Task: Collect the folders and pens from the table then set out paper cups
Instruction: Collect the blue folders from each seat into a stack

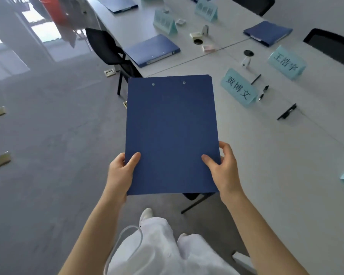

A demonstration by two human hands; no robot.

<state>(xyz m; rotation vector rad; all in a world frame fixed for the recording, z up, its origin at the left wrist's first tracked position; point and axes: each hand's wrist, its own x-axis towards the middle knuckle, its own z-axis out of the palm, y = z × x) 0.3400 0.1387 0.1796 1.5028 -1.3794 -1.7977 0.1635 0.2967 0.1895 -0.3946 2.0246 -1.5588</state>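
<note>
A blue folder (pixel 171 133) is held up in front of me, off the table's left edge. My left hand (pixel 121 171) grips its lower left edge, thumb on top. My right hand (pixel 222 167) grips the lower right edge the same way. More blue folders lie on the white table (pixel 276 155): one near the left edge (pixel 152 50), one at the far end (pixel 117 3), one across on the right (pixel 267 32). Black pens (pixel 263 92) lie beside the name cards, another pen (pixel 255 79) just above, and a third (pixel 287 111) nearer me.
Teal name cards (pixel 239 88) stand along the table. Small white items and round cable ports (pixel 248 53) sit on the midline. Black chairs (pixel 109 50) stand at the left side and at the far right. Grey floor with metal floor boxes (pixel 2 159) lies to my left.
</note>
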